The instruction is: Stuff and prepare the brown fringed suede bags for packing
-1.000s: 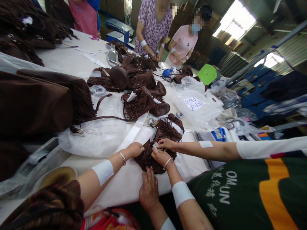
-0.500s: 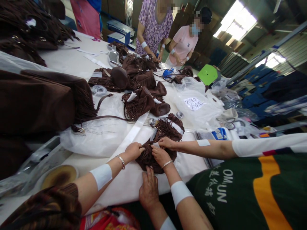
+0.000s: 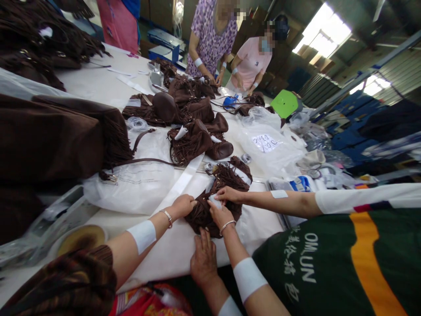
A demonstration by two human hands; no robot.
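A dark brown fringed bag (image 3: pixel 200 215) lies at the near edge of the white table, partly covered by hands. My left hand (image 3: pixel 180 207), with a silver bangle at the wrist, is closed on the bag's left edge. On top of the bag my right hand (image 3: pixel 221 216), also with a bangle, pinches a small whitish piece (image 3: pixel 215 201), perhaps a tag. A co-worker's hand (image 3: pixel 226 194) reaches in from the right and touches the same piece. Below, another hand (image 3: pixel 204 259), apparently the co-worker's, rests its fingertips on the bag's lower edge.
More brown fringed bags (image 3: pixel 190 140) are spread over the white table (image 3: pixel 101 90). Large brown bags (image 3: pixel 62 136) stand at left beside clear plastic (image 3: pixel 138 188). A plastic bag with writing (image 3: pixel 269 145) lies at right. A co-worker in a green apron (image 3: pixel 322 263) leans close. Two people work opposite.
The whitish piece now lies more exposed between my right hand and the co-worker's fingers, which have shifted slightly. My left hand stays on the bag. A person opposite has lowered their hands.
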